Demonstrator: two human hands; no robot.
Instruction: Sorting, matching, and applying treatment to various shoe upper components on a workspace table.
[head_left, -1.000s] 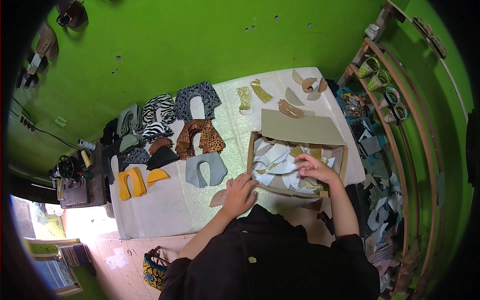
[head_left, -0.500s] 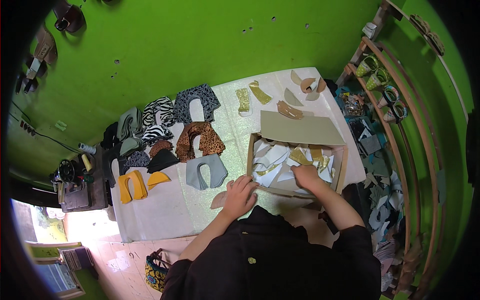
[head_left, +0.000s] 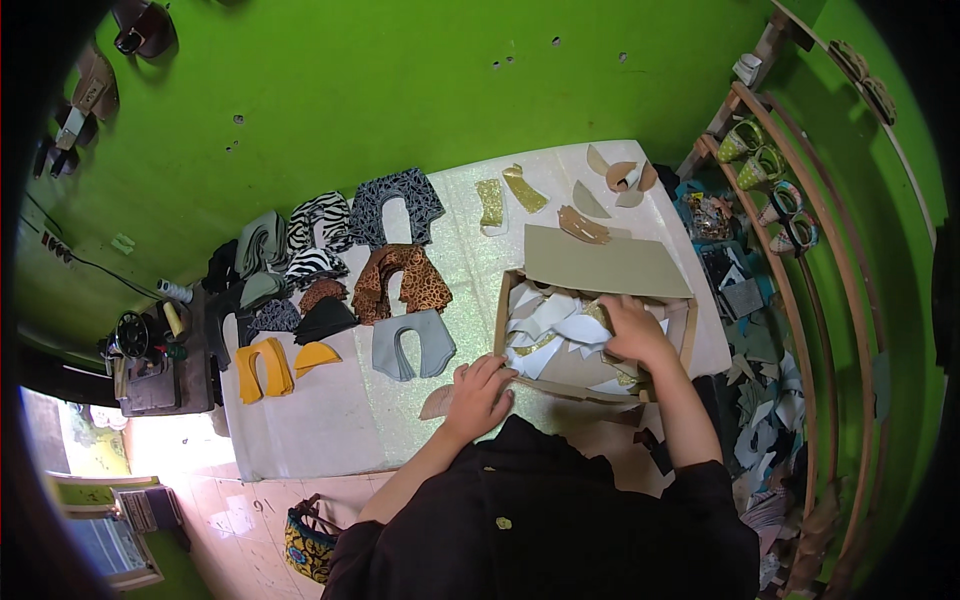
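A cardboard box (head_left: pixel 684 345) filled with white and gold material scraps (head_left: pixel 555 318) stands on the right half of the table. My right hand (head_left: pixel 635 328) reaches inside, thumb and fingers apart over the scraps; some fingertips are hidden among them. My left hand (head_left: pixel 480 390) lies with its fingers stretched out, fingertips at the box's near left corner. A small pinkish-brown piece (head_left: pixel 436 404) lies beside that hand on the table. Behind the box rises a flat tan cardboard flap (head_left: pixel 607 262).
Grey U-shaped cut pieces (head_left: pixel 390 350), leopard-print pieces (head_left: pixel 425 285) and yellow pieces (head_left: pixel 262 372) lie to the left on the white table covering (head_left: pixel 320 430). Gold strips (head_left: pixel 490 205) and beige half-rounds (head_left: pixel 590 200) lie behind the box. A wooden rack with sandals (head_left: pixel 742 140) stands at right.
My right hand has moved away from me and slightly right inside the box. The scraps have shifted, with white pieces now covering gold ones. My left hand has stayed in place.
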